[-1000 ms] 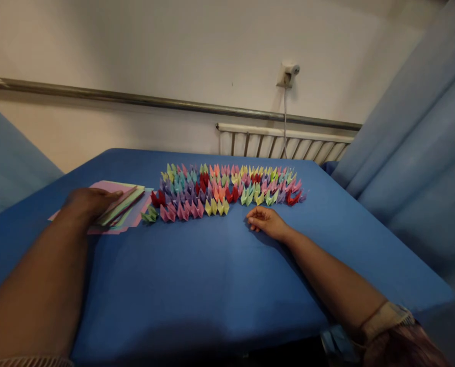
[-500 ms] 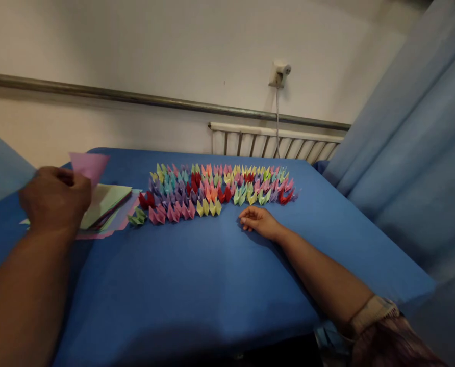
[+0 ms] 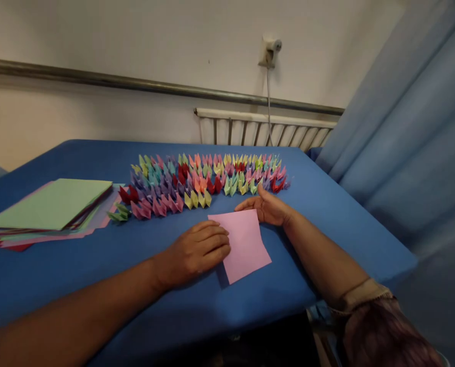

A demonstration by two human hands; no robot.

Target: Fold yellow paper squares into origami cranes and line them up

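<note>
A pink square sheet of paper (image 3: pixel 246 244) is tilted just above the front middle of the table, its lower corner casting a shadow. My left hand (image 3: pixel 197 250) grips its left edge, with the thumb hidden. Beside the sheet's top right corner is my right hand (image 3: pixel 270 208), its thumb raised apart from the fingers; part of it lies behind the paper. Rows of folded paper cranes (image 3: pixel 200 183) in many colours stand just beyond both hands. A green crane (image 3: pixel 119 213) sits at the left end of the front row.
On the left of the blue-covered table (image 3: pixel 147 300) lies a stack of coloured paper (image 3: pixel 55 204), pale green on top. Behind it run a metal rail (image 3: pixel 135 84) and a white barred frame (image 3: pixel 243 120). A blue curtain (image 3: pixel 396 132) hangs at the right.
My left hand has brought the pink sheet from over the stack rightward to the middle. My right hand has opened and turned, thumb up, at the sheet's edge. The view has shifted slightly.
</note>
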